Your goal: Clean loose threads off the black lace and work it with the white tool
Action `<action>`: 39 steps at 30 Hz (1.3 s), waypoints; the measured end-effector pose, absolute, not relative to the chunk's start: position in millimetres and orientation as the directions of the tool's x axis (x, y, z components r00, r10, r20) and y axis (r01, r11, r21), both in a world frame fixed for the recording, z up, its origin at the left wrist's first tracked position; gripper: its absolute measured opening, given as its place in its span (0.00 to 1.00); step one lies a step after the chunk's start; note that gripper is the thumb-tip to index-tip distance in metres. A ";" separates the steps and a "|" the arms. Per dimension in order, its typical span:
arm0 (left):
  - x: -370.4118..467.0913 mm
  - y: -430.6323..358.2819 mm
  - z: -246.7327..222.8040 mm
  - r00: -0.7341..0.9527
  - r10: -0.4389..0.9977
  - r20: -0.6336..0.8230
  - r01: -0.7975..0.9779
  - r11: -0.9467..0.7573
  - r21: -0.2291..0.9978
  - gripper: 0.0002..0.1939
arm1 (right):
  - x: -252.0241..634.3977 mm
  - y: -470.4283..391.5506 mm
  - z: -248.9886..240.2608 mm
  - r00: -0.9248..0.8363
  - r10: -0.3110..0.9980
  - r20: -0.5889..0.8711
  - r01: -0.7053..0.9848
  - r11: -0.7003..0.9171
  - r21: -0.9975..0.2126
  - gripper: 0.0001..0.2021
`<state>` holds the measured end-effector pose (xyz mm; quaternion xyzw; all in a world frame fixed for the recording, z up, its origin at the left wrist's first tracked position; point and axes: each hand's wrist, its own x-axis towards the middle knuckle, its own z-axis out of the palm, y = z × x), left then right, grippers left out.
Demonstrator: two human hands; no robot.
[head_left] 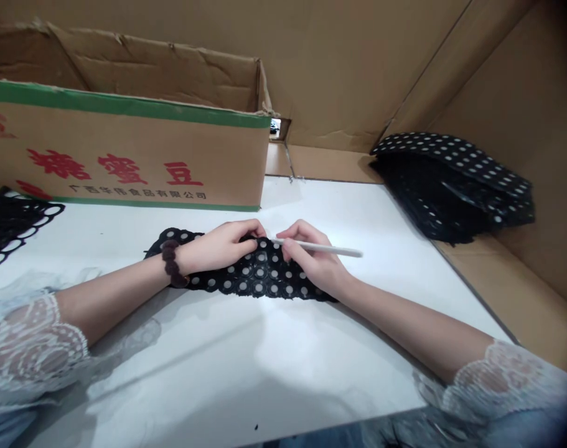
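Note:
A strip of black lace with round holes [255, 274] lies on the white table [227, 367], in the middle. My left hand [224, 244] rests on its upper edge, fingers curled and pinching the lace near the top. My right hand [311, 258] lies on the lace's right end and holds a thin white stick-like tool [330, 250], whose tip points left toward my left fingers. A dark bead bracelet [171, 262] is on my left wrist.
An open cardboard box [124, 162] with a green stripe and red characters stands at the back left. A pile of black lace pieces [455, 186] sits at the back right. More black lace [12, 224] lies at the left edge. Cardboard walls surround the table.

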<state>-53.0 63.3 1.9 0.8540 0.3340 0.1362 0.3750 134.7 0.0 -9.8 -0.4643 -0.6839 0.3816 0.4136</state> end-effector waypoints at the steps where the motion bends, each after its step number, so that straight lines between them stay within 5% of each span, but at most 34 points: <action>1: -52.5 63.0 2.1 0.734 0.679 -0.017 0.479 -0.500 0.721 0.10 | 136.4 0.4 -11.9 -0.204 0.957 0.206 0.303 0.262 -0.916 0.08; 25: -47.5 59.7 -0.1 0.584 0.808 -0.081 0.503 -0.282 0.817 0.10 | 142.6 4.2 -11.8 -0.186 0.975 0.123 0.238 0.167 -0.957 0.04; 39: -35.9 30.7 -6.4 0.394 0.915 0.086 0.692 -0.357 0.628 0.09 | 124.3 -0.3 -15.2 -0.365 0.897 0.250 0.668 0.439 -0.601 0.01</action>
